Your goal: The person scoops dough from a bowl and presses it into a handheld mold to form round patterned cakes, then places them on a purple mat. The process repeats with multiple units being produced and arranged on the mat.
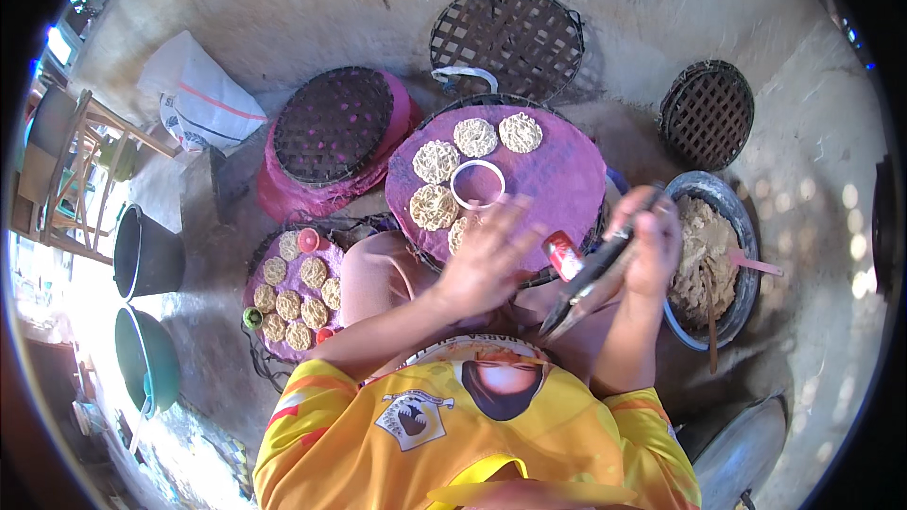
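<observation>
My left hand [487, 255], fingers spread and slightly blurred, hovers over the near edge of a round tray lined with purple sheet [557, 161]. Nothing shows in it. On the sheet lie several pale round noodle cakes [436, 161] in an arc, beside a white ring [478, 162]; another noodle cake is partly covered by my left hand. At the right, my right hand [652, 250] is closed around a long, dark, flat tool [590, 276], tilted down toward my lap; its exact kind is unclear. A red-and-white can or tube [563, 255] sits between my hands, its lower end hidden.
A basin [749, 321] of pale dough, with a pink-handled scoop [756, 263] and a stick, stands right. A smaller tray [304, 354] of noodle cakes lies left. Woven trays [510, 38] lean on the wall; others [333, 123] are stacked. Buckets [149, 260] and a white sack [213, 94] stand left.
</observation>
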A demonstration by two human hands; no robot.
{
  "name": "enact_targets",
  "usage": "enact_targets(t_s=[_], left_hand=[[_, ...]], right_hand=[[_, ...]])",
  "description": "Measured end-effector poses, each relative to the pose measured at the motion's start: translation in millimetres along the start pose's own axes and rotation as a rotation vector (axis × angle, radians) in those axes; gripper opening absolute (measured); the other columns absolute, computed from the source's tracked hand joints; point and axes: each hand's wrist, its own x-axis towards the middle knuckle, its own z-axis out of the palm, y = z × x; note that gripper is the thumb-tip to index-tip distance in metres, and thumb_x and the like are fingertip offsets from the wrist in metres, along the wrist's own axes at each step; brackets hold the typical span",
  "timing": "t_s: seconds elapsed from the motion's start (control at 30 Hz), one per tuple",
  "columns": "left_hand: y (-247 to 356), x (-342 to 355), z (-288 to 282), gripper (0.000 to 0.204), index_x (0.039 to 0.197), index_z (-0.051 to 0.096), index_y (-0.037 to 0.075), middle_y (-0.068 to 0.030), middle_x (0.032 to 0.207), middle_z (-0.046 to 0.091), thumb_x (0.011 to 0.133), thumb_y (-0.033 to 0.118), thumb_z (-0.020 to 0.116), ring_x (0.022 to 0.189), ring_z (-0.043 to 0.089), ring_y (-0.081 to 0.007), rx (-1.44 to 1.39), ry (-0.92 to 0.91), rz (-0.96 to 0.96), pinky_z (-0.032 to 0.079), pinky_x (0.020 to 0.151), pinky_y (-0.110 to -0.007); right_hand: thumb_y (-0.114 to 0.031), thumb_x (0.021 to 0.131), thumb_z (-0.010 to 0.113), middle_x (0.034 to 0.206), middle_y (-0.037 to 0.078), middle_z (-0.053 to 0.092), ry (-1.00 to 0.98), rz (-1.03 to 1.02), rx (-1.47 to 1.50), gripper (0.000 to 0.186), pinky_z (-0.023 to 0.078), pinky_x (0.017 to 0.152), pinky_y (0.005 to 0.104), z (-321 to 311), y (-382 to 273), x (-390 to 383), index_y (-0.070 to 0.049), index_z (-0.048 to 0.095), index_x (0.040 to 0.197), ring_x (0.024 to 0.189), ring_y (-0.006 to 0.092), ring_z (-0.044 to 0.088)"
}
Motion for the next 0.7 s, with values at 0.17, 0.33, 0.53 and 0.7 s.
enact_targets(t_s=[0.17,0.33,0.53,0.7], left_hand=[[6.7,40.7,26.0,0.045,0.102,0.052,-0.003,-0.0189,0.104,0.053,0.063,0.016,0.064,0.101,0.051,-0.0362,-0.245,0.158,0.379,0.035,0.097,-0.049],[-19.2,74.0,20.1,0.053,0.103,0.049,-0.006,-0.0209,0.100,0.053,0.060,0.016,0.069,0.093,0.052,-0.0382,0.027,0.473,0.117,0.042,0.081,-0.046],[-47.4,113.2,-1.8,0.042,0.099,0.056,-0.003,-0.0241,0.094,0.059,0.062,0.013,0.068,0.092,0.056,-0.0394,-0.139,0.472,-0.156,0.043,0.082,-0.044],[-39.6,101.8,-35.0,0.044,0.102,0.059,-0.001,-0.0198,0.101,0.061,0.062,0.013,0.073,0.100,0.058,-0.0317,-0.451,-0.075,0.168,0.043,0.087,-0.039]], right_hand=[[-0.031,0.081,0.066,0.083,0.003,0.054,-0.051,0.091,-0.006,0.039,0.041,0.065,0.0230,10.8,13.5,10.9,0.001,0.054,0.100,0.073,0.0086,0.051],[-0.039,0.085,0.059,0.107,0.012,0.054,-0.044,0.036,-0.316,0.070,0.040,0.089,0.0321,10.5,29.2,-4.4,0.005,0.033,0.132,0.097,0.0194,0.053],[-0.041,0.091,0.050,0.096,0.015,0.061,-0.048,0.170,-0.429,0.057,0.048,0.073,0.0340,21.7,56.3,-36.7,0.002,0.042,0.127,0.082,0.0206,0.060],[-0.064,0.067,0.065,0.065,0.010,0.059,0.049,-0.212,-0.783,0.073,0.045,0.055,0.0293,-25.3,53.7,2.5,0.000,0.055,0.101,0.062,0.0128,0.059]])
